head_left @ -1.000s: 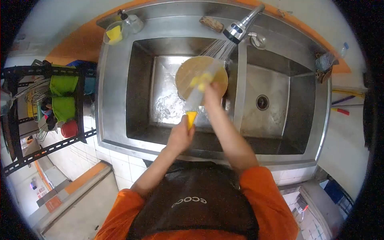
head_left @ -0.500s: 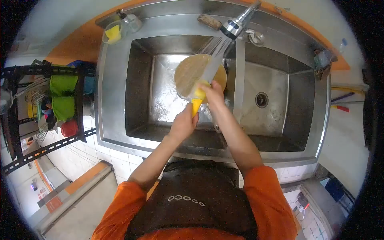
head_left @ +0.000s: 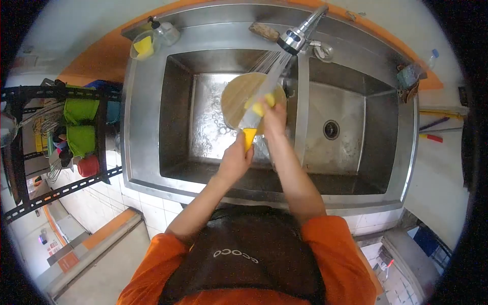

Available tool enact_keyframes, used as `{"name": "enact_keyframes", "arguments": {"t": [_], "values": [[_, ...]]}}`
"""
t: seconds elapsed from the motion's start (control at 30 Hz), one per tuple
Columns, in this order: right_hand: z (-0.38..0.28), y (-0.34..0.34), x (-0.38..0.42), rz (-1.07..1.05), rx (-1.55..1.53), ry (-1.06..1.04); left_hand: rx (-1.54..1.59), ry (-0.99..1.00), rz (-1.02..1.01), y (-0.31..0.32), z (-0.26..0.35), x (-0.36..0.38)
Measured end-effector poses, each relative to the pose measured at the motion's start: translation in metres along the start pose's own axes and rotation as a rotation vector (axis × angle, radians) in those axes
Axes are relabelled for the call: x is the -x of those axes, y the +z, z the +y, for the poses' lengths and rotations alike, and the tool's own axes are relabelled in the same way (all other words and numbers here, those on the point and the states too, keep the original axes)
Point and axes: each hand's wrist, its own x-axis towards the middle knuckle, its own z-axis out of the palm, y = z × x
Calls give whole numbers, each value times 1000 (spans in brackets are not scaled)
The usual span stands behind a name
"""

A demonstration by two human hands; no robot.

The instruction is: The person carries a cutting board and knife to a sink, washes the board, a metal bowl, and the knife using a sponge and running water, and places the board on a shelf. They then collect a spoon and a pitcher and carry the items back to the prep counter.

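Note:
My left hand (head_left: 236,158) is closed on the yellow handle of a knife (head_left: 249,136), whose wide blade points up and to the right. In my right hand (head_left: 275,118) is a yellow sponge (head_left: 264,103), pressed on the blade. Water from the faucet (head_left: 292,40) sprays down over the blade and sponge. Beneath them, a round wooden board (head_left: 236,96) lies in the left sink basin (head_left: 203,132).
The right basin (head_left: 317,152) has a drain (head_left: 331,129). On the back ledge are a soap bottle (head_left: 168,33), a bowl with a yellow sponge (head_left: 144,46) and a brown object (head_left: 264,31). A black rack (head_left: 103,132) stands left.
My right hand and the sponge have moved up along the blade, away from the handle, so more of the blade shows. My left hand keeps its hold.

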Motion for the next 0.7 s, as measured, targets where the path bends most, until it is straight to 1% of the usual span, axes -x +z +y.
{"name": "enact_keyframes", "arguments": {"t": [0.07,0.1,0.13,0.2,0.27,0.33,0.4,0.47,0.5,0.53,0.6,0.63,0.67,0.7], "values": [[12,8,29,-65,74,112,24,-53,44,1,-5,-11],[15,0,16,-48,364,165,19,-34,37,0,-6,-8],[16,-8,-2,-61,297,137,14,-18,28,-1,-9,-3],[11,-18,-41,-84,156,74,8,3,7,-4,-11,9],[-18,-22,-70,7,145,-31,9,10,-9,-9,-8,25],[-70,-10,-64,252,481,-86,-16,10,-8,-16,-6,33],[-54,-38,-101,319,442,-352,-46,-1,17,-23,-10,31],[-55,-37,-99,280,503,-554,-75,-23,46,-25,-22,23],[-73,-22,-65,206,586,-624,-77,19,93,-23,-28,18],[-84,-12,-33,135,670,-692,-81,17,71,-23,-26,14],[-81,-4,6,-64,871,-550,-87,28,30,-24,-19,1],[-68,-6,12,-134,915,-641,-96,66,46,-22,-18,-4],[-54,-9,17,-205,956,-730,-94,52,16,-21,-15,-10],[-51,-7,27,-321,959,-779,-94,38,-11,-22,-10,-16]]}}
